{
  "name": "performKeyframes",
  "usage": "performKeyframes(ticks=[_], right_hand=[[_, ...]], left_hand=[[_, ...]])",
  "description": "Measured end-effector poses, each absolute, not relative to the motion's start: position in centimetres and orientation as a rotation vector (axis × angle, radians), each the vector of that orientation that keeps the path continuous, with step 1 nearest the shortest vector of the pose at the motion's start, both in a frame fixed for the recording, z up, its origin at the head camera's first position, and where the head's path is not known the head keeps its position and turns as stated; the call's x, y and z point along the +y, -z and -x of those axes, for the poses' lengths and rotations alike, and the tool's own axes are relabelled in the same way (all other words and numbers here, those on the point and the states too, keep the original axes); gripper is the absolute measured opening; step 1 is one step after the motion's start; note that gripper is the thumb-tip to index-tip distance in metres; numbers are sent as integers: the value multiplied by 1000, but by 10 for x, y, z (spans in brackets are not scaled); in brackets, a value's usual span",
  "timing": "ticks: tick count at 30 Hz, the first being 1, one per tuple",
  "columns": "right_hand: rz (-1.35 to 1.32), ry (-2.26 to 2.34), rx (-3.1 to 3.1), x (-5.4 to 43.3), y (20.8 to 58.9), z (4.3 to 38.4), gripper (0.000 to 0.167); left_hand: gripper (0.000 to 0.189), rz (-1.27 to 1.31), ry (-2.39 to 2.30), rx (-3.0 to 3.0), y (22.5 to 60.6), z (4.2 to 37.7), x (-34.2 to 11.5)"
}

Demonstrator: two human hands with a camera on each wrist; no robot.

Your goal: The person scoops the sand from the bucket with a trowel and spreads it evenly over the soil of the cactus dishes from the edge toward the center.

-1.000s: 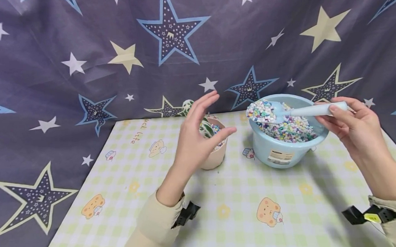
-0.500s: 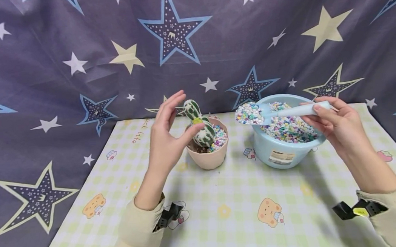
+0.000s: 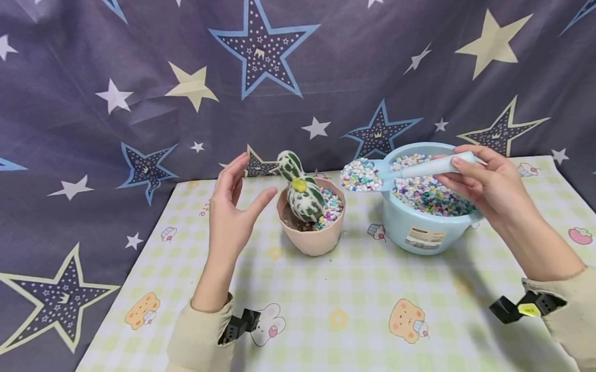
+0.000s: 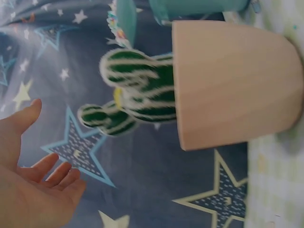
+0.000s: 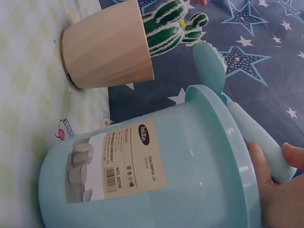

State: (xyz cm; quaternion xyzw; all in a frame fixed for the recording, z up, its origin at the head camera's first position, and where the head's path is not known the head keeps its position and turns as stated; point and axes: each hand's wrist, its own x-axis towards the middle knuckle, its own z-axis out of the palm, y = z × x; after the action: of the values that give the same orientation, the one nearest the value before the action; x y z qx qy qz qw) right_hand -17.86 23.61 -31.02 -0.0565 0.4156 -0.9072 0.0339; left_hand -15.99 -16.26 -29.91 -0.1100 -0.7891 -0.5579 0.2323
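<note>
My right hand (image 3: pixel 488 188) grips the handle of a light blue scoop (image 3: pixel 420 169), heaped with small multicoloured pebbles (image 3: pixel 361 175). The scoop is held over the left rim of a blue bucket (image 3: pixel 418 230) that holds more of the same pebbles. Left of the bucket stands a peach plant pot (image 3: pixel 316 243). In it a green and white cactus (image 3: pixel 305 200) with a yellow spot leans to the left; pebbles cover the right side, and brown soil shows on the left. My left hand (image 3: pixel 230 218) is held up left of the pot, thumb and fingers spread apart, touching nothing.
A green and white checked tablecloth (image 3: pixel 333 343) with cartoon prints covers the table. Behind it hangs a dark curtain (image 3: pixel 156 41) with stars. The bucket carries a paper label (image 5: pixel 116 164) on its front.
My left hand has moved left, away from in front of the pot, uncovering the cactus. My right hand has carried the loaded scoop leftward from above the bucket toward the pot.
</note>
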Motion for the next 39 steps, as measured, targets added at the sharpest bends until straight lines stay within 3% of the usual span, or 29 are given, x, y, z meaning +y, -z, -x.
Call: performKeyframes(ticks=[14, 26, 39], right_hand=[[129, 2750, 1296, 228, 311, 186, 17], [139, 2681, 1368, 220, 311, 190, 16], [85, 2583, 1476, 216, 310, 192, 13]], left_hand=[[70, 181, 1611, -2370, 347, 185, -179], [79, 345, 1756, -2561, 380, 195, -175], [107, 381, 1714, -2706, 391, 197, -168]])
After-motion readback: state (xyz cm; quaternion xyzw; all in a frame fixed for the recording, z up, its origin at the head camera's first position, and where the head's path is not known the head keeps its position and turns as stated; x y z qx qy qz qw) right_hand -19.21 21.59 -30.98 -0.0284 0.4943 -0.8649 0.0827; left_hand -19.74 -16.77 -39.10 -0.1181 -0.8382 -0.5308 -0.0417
